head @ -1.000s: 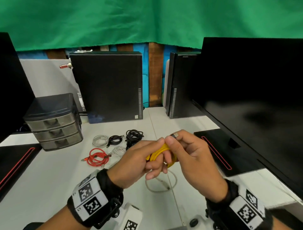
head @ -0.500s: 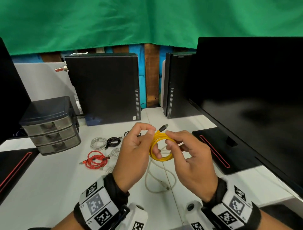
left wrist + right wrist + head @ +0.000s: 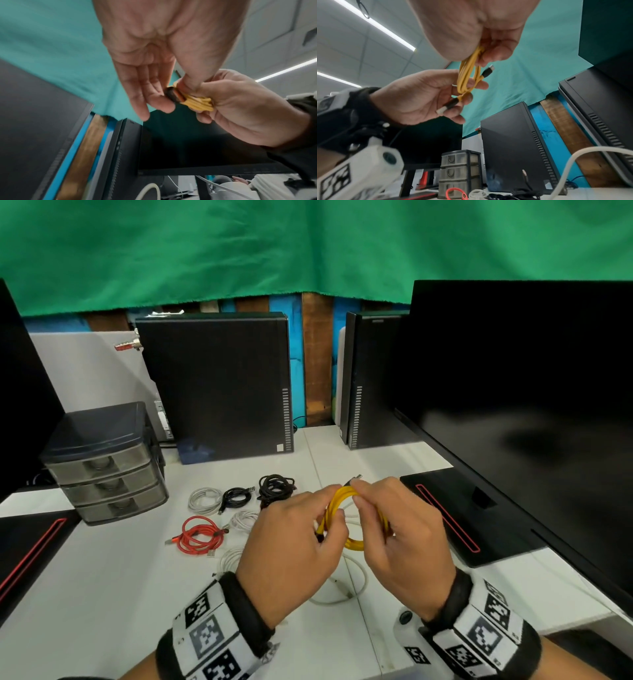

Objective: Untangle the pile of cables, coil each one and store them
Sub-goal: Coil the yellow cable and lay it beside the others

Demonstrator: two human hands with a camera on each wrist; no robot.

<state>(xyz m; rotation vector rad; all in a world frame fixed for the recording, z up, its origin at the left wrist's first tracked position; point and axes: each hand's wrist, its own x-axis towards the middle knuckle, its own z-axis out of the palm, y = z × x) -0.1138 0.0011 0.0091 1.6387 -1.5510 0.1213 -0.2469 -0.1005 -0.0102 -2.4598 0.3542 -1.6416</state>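
Above the white desk (image 3: 113, 594), both hands are on the yellow round-jacketed cable with black plugs (image 3: 342, 501) — it's wound into a small coil and held clear of the surface. Left hand (image 3: 291, 542) pinches one side of the loops between thumb and fingers, a black plug lying against its fingertips; right hand (image 3: 397, 535) has its fingers curled round the opposite side, with the other black plug poking out past the top. By the look of it this is the tail end of coiling: the loops are gathered, the loose ends not yet secured. Next move, I'd say, calls for tucking a plug end through or round the bundle without letting the loops spring open, then setting it down with the finished ones. Those lie on the desk beyond the left hand: a red coiled cable (image 3: 198, 535), white coils, black coils. Under the hands sprawls a loose white cable (image 3: 359, 577) — seemingly not coiled yet. At the left stands a grey three-drawer plastic organiser (image 3: 106, 467), drawers closed, probably the store. Black computer towers, dark monitors and a green cloth backdrop (image 3: 308, 244) close the room.
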